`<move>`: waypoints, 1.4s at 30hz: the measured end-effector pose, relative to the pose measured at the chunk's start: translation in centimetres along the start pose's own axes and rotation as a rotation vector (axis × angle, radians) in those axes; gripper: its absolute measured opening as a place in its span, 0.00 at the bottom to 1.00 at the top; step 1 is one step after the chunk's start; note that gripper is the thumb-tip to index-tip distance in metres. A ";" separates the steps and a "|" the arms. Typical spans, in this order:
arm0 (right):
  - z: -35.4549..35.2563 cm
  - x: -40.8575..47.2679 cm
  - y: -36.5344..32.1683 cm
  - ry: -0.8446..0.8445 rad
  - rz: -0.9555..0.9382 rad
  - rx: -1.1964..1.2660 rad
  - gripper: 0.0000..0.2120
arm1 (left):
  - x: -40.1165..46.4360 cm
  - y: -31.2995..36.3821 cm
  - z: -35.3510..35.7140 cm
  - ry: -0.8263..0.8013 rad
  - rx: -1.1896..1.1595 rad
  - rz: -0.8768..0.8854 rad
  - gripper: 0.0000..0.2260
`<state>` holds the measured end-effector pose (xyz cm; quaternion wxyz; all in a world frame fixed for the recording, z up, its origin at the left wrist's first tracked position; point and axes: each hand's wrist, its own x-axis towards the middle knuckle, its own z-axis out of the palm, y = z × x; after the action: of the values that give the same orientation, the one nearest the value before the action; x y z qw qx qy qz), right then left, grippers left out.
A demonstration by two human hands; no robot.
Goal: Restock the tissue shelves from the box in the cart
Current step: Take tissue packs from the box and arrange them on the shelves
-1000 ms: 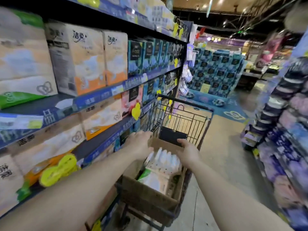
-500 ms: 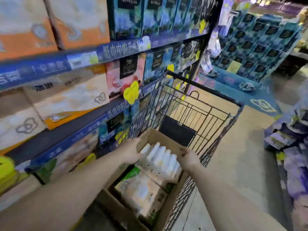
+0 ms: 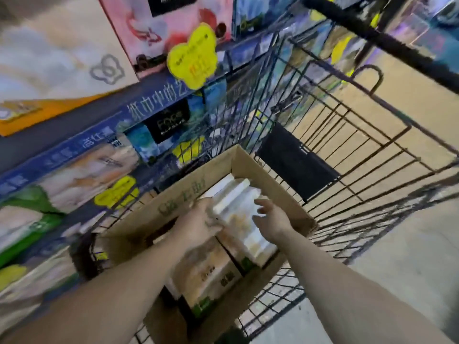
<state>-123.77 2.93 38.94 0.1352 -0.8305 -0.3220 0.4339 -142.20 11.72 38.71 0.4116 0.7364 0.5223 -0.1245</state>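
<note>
I count two hands over one cardboard box (image 3: 250, 167), which sits inside one black wire cart (image 3: 360, 150) parked just beside the shelves (image 3: 74, 145). In the box I make out two tissue packs: a white pack (image 3: 238, 199) lying on top toward the far end, ribbed along its edge where the inner packets show through the film, and a second pack (image 3: 208, 276) nearer me, glossy, cream with green corners.

My left hand (image 3: 198, 227) is on the near left side of the white pack, its fingers curled against the pack's edge; motion blur keeps me from telling whether they truly grip it or only touch. My right hand (image 3: 270, 219) hovers just above the pack's right side with fingers spread and relaxed, holding nothing.

The box is plain brown corrugated board with its top open and faint green print on the left wall, which I cannot read. Its near end is hidden behind my forearms, so any packs underneath stay out of sight. A flat black panel (image 3: 295, 167) hangs on the cart's far wall.

On the shelves, I see three yellow flower-shaped price tags clearly: one large tag (image 3: 192, 60) on the upper rail and two smaller tags (image 3: 116, 192) lower down. The stacked packs there, pink, blue, and cream with orange, are cut off by the frame's edge and smeared. The floor (image 3: 397, 256) is pale and smooth.
</note>
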 end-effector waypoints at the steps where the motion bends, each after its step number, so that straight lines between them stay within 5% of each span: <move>1: 0.5 1.1 0.1 -0.001 0.007 0.002 0.23 | 1.1 0.1 0.5 0.025 -0.009 -0.005 0.28; 5: 2.0 4.4 0.3 -0.022 0.103 0.172 0.25 | 4.7 -0.9 3.0 0.075 0.020 -0.046 0.45; 8: 2.9 6.3 0.2 -0.017 0.177 0.327 0.27 | 6.0 -1.5 4.9 0.033 0.020 -0.053 0.48; 16: 4.3 8.1 -0.1 -0.011 0.126 0.471 0.28 | 7.9 -2.2 6.5 0.090 0.012 0.022 0.42; 21: 4.6 8.5 0.0 0.136 0.127 0.533 0.22 | 9.2 -3.2 5.2 0.140 0.062 0.130 0.32; 26: 4.9 9.5 -0.3 0.256 0.149 0.553 0.21 | 10.7 -4.8 3.1 0.058 -0.296 0.005 0.25; 29: 4.9 10.6 -0.8 0.173 0.141 0.547 0.28 | 11.2 -5.9 2.1 -0.037 -0.576 -0.103 0.27; 34: 4.8 12.4 -1.2 -0.031 0.086 0.586 0.41 | 9.4 -7.7 2.3 -0.162 -0.816 -0.117 0.14; 42: 4.3 10.2 -2.1 -0.247 0.083 0.435 0.25 | 6.6 -10.0 1.0 -0.291 -1.030 -0.157 0.20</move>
<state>-123.85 10.92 31.02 0.2523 -0.7353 -0.2006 0.5962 -147.91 16.57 29.28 0.7771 0.3732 0.5065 0.0167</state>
